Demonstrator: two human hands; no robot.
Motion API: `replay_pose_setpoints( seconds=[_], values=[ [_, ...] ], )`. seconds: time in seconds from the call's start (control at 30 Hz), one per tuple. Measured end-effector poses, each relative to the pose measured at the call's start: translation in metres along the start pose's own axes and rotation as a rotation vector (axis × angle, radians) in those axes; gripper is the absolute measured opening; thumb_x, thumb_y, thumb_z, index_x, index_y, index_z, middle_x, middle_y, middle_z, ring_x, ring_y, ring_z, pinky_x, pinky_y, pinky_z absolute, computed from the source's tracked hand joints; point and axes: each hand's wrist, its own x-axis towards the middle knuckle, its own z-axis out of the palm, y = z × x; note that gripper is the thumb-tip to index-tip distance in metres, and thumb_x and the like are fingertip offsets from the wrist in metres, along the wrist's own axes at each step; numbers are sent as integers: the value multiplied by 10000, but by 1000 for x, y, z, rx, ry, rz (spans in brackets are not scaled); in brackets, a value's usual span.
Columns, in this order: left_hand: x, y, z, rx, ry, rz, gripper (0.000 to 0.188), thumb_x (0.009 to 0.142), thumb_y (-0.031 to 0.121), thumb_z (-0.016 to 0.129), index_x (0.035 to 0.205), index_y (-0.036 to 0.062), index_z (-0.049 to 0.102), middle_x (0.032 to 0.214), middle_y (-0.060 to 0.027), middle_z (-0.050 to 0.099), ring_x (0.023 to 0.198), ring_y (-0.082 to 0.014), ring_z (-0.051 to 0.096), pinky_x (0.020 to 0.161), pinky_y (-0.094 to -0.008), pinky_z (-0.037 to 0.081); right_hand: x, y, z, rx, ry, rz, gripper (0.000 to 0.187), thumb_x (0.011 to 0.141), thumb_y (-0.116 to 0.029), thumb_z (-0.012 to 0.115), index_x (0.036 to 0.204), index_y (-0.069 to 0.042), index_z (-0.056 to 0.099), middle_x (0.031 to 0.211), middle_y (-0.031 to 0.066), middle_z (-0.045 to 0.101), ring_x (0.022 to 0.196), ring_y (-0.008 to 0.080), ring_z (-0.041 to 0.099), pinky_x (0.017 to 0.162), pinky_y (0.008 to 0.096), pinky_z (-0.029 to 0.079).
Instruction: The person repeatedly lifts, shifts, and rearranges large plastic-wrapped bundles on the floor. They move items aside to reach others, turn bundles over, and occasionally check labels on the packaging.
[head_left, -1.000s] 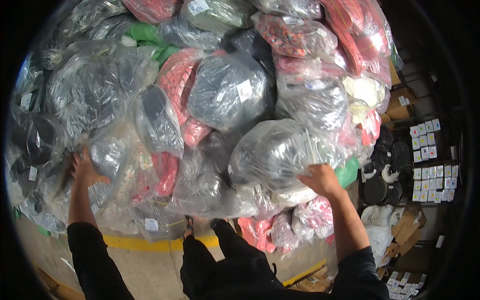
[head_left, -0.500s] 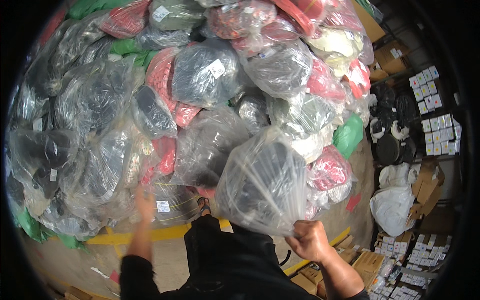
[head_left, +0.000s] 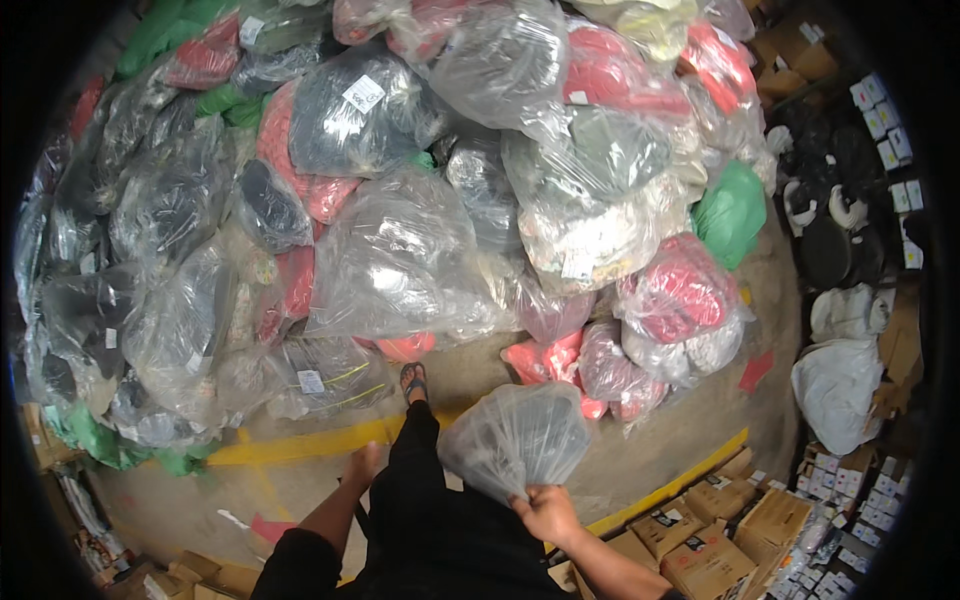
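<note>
My right hand (head_left: 548, 514) is closed around the gathered neck of a clear plastic bag (head_left: 522, 432) with something dark inside. The bag hangs in front of my legs, over the floor, apart from the pile. Beside my left thigh, my left hand (head_left: 363, 464) is smeared by motion, and its fingers cannot be made out; no held thing shows there. Ahead lies a big pile of clear bags, among them a large grey bag (head_left: 400, 265) and a dark one with a white label (head_left: 363, 95).
A pink-red bag (head_left: 690, 290) and a green bag (head_left: 735, 215) sit at the pile's right edge. Yellow floor lines (head_left: 310, 443) run before the pile. Cardboard boxes (head_left: 710, 560) stand at lower right; white wrapped bundles (head_left: 840, 390) lie far right.
My right hand has drawn the bag nearer my body and away from the pile. My left hand has come in toward my thigh. The whole view has shifted.
</note>
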Motion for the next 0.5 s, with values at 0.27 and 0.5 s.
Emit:
replay_pose_setpoints(
  seconds=[0.27, 0.5],
  values=[
    [-181, -59, -41, -340, 264, -351, 588, 995, 525, 491, 1147, -18, 661, 933, -112, 709, 797, -220, 682, 729, -349, 538, 116, 184, 51, 454, 167, 302, 387, 830, -324, 689, 793, 62, 692, 745, 271, 676, 734, 359, 703, 695, 432, 521],
    [-264, -65, -45, -96, 112, -346, 489, 977, 445, 582, 1049, -29, 677, 908, -119, 710, 799, -220, 692, 757, -345, 548, 187, 312, 139, 528, 207, 378, 401, 829, -289, 702, 891, 108, 704, 808, 222, 707, 724, 306, 676, 688, 420, 522]
  ],
)
